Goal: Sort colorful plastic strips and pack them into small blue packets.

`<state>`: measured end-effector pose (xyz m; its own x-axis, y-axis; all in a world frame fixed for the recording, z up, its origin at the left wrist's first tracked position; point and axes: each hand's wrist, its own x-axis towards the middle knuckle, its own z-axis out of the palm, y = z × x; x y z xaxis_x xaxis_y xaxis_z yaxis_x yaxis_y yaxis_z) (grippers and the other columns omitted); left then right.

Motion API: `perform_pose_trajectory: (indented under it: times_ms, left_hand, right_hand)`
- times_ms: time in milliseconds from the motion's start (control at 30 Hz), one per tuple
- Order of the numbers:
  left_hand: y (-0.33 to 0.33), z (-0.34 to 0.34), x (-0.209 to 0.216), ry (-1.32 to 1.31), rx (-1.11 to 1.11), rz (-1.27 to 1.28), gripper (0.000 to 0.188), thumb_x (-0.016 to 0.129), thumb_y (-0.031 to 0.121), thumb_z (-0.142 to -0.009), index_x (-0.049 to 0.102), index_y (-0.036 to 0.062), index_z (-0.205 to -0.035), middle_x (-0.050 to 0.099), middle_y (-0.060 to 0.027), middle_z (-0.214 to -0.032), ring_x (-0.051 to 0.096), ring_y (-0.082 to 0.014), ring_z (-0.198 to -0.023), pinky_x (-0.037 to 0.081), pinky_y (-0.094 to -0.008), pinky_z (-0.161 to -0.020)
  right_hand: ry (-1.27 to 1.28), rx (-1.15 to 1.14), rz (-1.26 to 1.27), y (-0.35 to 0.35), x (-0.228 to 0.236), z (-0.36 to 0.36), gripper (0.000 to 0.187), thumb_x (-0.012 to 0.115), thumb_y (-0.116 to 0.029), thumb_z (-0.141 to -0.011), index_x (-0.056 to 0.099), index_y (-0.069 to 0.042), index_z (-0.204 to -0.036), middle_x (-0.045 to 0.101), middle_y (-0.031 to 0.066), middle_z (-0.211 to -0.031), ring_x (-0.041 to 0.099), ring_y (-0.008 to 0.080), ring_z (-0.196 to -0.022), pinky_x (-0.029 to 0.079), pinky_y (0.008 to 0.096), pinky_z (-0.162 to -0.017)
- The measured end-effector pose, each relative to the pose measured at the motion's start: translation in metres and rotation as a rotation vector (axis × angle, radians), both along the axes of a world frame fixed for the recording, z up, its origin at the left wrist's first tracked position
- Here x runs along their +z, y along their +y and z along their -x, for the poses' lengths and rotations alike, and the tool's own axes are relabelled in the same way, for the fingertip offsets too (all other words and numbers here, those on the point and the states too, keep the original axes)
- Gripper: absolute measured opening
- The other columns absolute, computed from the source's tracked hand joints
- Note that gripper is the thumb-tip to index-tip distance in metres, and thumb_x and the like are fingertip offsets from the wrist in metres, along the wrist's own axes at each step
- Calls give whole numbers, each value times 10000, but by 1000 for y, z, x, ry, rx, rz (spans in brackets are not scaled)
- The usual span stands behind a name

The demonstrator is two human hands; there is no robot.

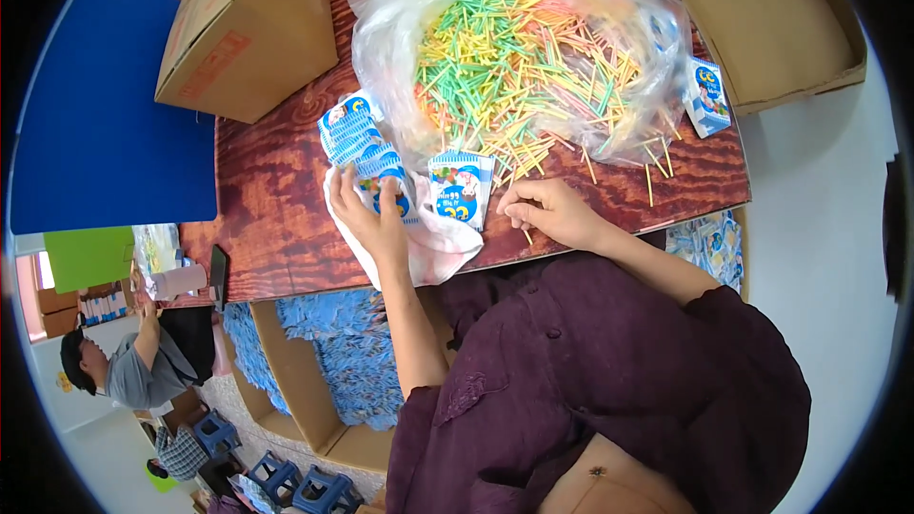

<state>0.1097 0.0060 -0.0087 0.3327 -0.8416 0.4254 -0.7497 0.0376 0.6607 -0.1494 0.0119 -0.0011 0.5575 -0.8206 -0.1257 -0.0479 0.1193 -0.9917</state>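
A row of small blue-and-white printed packets [354, 133] lies on a white cloth [443, 249] at the table's near edge. My left hand [369, 224] rests over the near end of this row, thumb and fingers apart. Just right of it lies another packet [459, 192], printed side up. My right hand [554, 213] is beside that packet with its fingers curled together. A thin yellow stick [528, 238] pokes out below these fingertips; the rest of the grip is hidden. Beyond both hands, a clear plastic bag [390, 48] lies open around a heap of coloured sticks [505, 67].
Loose sticks [651, 186] and a packet [706, 97] lie at the table's right. Cardboard boxes stand at the far left [257, 29] and far right [762, 19]. Below the table edge, a carton [295, 376] holds many blue packets. A person [152, 366] works at the left.
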Motion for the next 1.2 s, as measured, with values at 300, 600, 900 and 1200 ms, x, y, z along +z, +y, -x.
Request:
perform_pose_trajectory:
  times_ms: [300,600,900,1200]
  left_hand:
    - [-8,10,-20,-137,66,-10,913,724,184,-774,153,-53,-1446,176,-289,-1484,176,-429,-1382,178,-483,-1123]
    - [24,56,-11,-269,-69,-5,346,727,171,-762,587,19,-1039,581,-150,-1055,522,-336,-1008,371,-436,-875]
    - [31,83,-20,-217,98,-204,418,748,304,-741,532,37,-979,516,-142,-957,483,-336,-966,334,-438,-858]
    - [28,71,-28,-142,66,0,116,691,103,-767,595,80,-829,538,-112,-970,491,-316,-963,340,-439,-845]
  right_hand:
    - [43,-109,-56,0,-13,12,117,526,-66,-905,614,11,-895,591,17,-719,551,85,-659,453,244,-605]
    - [419,-87,449,6,-14,5,156,649,-120,-794,575,-27,-894,590,100,-800,606,258,-734,472,368,-650]
    - [693,-121,751,1,-18,13,214,638,-41,-745,505,-34,-913,532,121,-850,577,323,-803,461,416,-642]
    - [686,-520,823,-28,-1,46,107,582,-94,-835,558,-28,-916,539,142,-828,562,332,-776,451,398,-659]
